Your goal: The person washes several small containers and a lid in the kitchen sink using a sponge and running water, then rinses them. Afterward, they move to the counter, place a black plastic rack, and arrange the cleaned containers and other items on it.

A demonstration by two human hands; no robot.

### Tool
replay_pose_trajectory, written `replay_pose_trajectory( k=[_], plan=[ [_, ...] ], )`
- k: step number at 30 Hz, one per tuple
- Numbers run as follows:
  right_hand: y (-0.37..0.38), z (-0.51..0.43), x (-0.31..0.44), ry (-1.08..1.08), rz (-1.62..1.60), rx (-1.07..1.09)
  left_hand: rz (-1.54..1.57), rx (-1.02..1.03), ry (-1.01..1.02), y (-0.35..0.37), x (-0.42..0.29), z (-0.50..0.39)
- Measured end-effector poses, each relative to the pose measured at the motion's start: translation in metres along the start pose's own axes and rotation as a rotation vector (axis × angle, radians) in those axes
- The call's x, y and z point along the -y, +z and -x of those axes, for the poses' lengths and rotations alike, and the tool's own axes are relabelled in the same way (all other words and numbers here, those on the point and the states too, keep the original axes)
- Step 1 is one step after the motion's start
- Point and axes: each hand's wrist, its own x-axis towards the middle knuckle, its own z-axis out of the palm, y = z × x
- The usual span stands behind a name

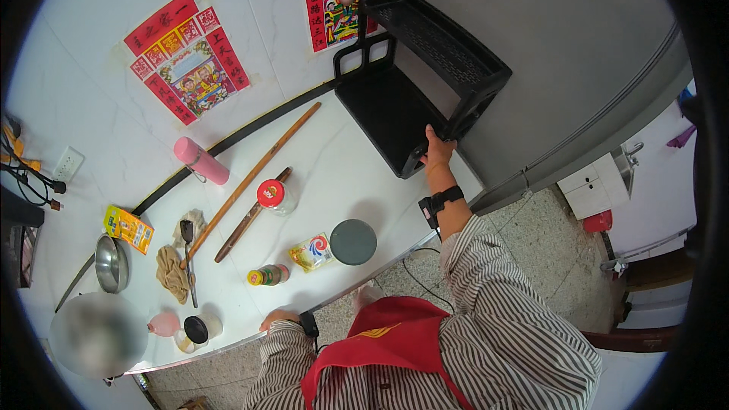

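My right hand (pixel 439 150) grips the near corner of a black plastic two-tier rack (pixel 393 119), which stands at the back right of the white counter (pixel 342 182) against the wall. My left hand (pixel 280 318) rests at the counter's front edge; its fingers are partly hidden, and whether they hold anything does not show. Nearest to it is a small yellow-capped spice bottle (pixel 267 275) lying down. A plastic seasoning packet (pixel 310 252) lies beside a round grey-lidded container (pixel 353 242). Behind them a glass jar with a red lid (pixel 271 193) stands by a short dark rolling pin (pixel 245 228).
A long wooden rolling pin (pixel 256 173), a pink thermos (pixel 200 160), a ladle (pixel 189 262), beige cloths (pixel 172 274), a steel bowl (pixel 111 263), a yellow pouch (pixel 129 229) and a black-lidded jar (pixel 203 328) occupy the left side. A grey cabinet-like surface (pixel 547 57) bounds the right.
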Motion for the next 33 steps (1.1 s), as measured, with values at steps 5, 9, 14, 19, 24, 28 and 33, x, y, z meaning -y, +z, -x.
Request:
replay_pose_trajectory(
  k=[5, 9, 14, 19, 24, 28, 33],
  plan=[
    [0.011, -0.029, -0.012, 0.012, -0.076, -0.037, -0.016, -0.023, -0.009, 0.002, -0.005, -0.010],
    [0.025, 0.019, 0.015, 0.089, -0.283, -0.053, -0.009, -0.004, -0.011, 0.009, 0.005, -0.019],
    [0.014, -0.033, 0.006, 0.213, -0.381, -0.105, -0.076, -0.021, 0.044, 0.003, 0.000, 0.004],
    [-0.026, -0.030, 0.001, 0.072, -0.429, 0.051, -0.034, -0.095, 0.014, 0.010, 0.003, -0.007],
    [-0.077, -0.043, 0.039, 0.099, -0.094, 0.368, -0.141, 0.010, 0.041, 0.009, -0.005, -0.024],
    [-0.059, -0.085, 0.071, 0.137, 0.222, 0.628, -0.136, 0.019, 0.001, 0.013, -0.003, -0.032],
    [0.017, -0.143, 0.095, -0.195, 0.540, 0.586, -0.112, 0.031, 0.009, -0.001, -0.005, -0.011]
  ],
)
